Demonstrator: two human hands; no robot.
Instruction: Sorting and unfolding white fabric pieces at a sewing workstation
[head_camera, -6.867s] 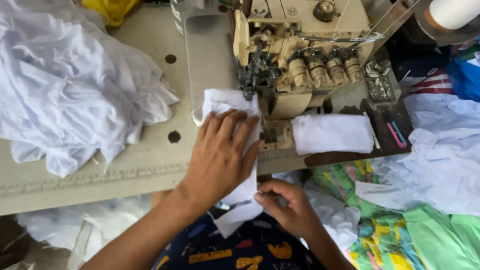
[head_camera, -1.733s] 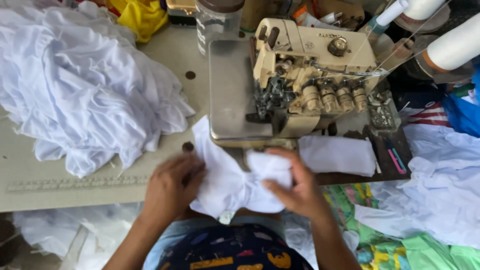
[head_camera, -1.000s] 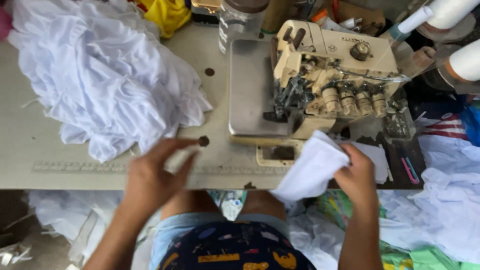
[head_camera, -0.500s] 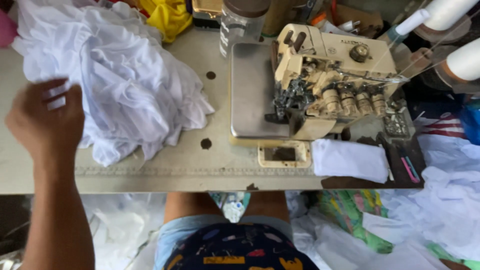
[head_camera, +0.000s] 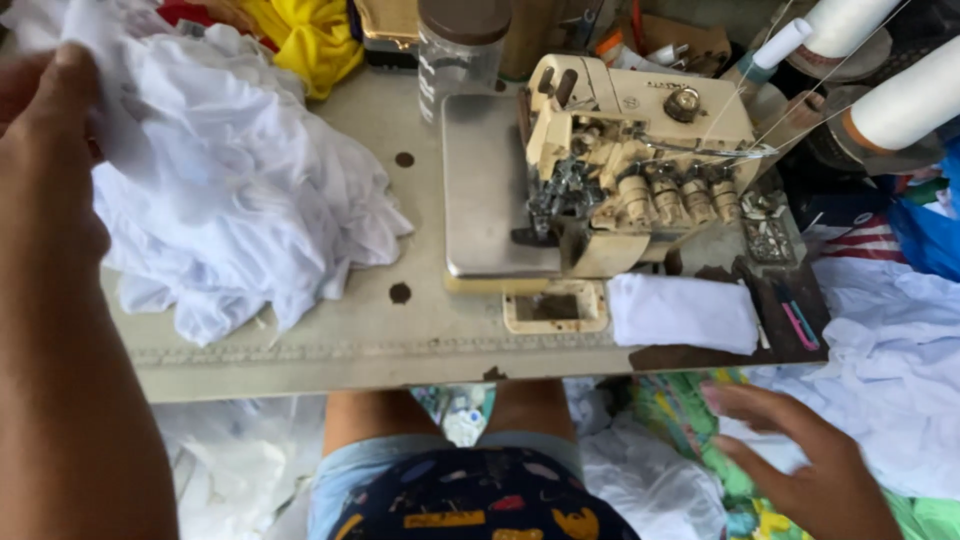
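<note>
My left hand (head_camera: 45, 170), upper left of frame, pinches an edge of the white cloth pile (head_camera: 240, 210) on the counter (head_camera: 420, 335). Cloth judged light, limp; grip a hem. Right hand (head_camera: 800, 450), lower right, spread, holding nothing.

Left hand (head_camera: 45, 150) grasps white cloth pile (head_camera: 240, 190); right hand (head_camera: 800, 460) hovers open.

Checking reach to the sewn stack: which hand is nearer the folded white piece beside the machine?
Right hand, just below the folded white piece; left hand is far across, on the white pile.
</note>
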